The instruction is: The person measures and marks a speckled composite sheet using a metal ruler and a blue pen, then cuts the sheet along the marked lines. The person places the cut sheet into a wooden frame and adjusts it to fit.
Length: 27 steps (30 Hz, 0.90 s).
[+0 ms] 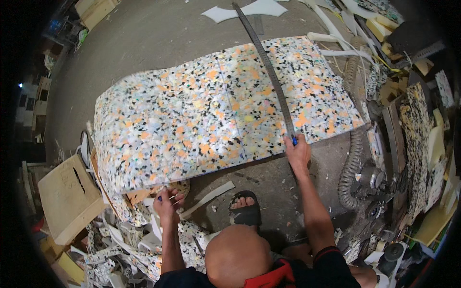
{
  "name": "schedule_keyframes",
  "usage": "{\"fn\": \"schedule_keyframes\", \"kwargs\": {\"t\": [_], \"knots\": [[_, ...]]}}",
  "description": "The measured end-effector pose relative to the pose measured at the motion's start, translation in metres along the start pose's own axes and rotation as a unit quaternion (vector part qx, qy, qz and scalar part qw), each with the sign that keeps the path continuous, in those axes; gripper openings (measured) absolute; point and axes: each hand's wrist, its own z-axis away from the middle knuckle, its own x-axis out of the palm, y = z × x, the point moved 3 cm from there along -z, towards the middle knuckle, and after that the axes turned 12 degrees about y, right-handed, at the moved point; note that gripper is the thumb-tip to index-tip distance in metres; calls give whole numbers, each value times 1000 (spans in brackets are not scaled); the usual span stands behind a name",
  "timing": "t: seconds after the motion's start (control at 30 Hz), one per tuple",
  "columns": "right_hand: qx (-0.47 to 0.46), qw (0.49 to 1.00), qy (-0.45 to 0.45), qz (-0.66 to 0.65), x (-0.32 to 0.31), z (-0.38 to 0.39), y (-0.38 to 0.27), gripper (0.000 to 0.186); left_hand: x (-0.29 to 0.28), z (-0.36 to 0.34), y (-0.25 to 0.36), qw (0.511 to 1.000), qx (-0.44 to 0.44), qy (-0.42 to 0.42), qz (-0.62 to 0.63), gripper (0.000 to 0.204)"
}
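Note:
A large speckled foam sheet [192, 110], white with orange, black and grey flecks, spans the middle of the view. Its left end is blurred and bulges upward, and thin drawn lines cross it. Across its right part lies a long dark metal ruler [270, 72], running past the far edge. My right hand [298, 154] is closed at the ruler's near end, at the sheet's near edge, with a small blue object [294, 140] by the fingers. At the near left edge, my left hand [167, 204] has curled fingers; a bit of blue shows there, too small to name.
Foam offcuts [129, 240] and a cardboard box [72, 199] crowd the near left. A ribbed hose [352, 168], a metal machine [372, 180] and stacked foam scraps [415, 149] line the right. White cut pieces [264, 8] lie on the floor beyond the sheet.

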Motion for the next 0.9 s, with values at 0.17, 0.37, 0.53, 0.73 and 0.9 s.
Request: {"fn": "schedule_keyframes", "kwargs": {"t": [0.17,0.37,0.53,0.73,0.9], "knots": [[-33,998,33,52,-11,36,23,49,20,7,-20,965,178,-112,-154,27],[6,993,53,104,-28,37,66,51,142,72,-25,690,644,-176,-278,27],[33,993,53,96,-26,53,65,50,184,19,-88,659,642,-153,-361,38],[21,983,149,102,-41,40,95,45,196,10,-98,691,620,-181,-324,39],[91,974,152,140,-62,0,104,45,201,11,-75,761,559,-221,-244,27]]}}
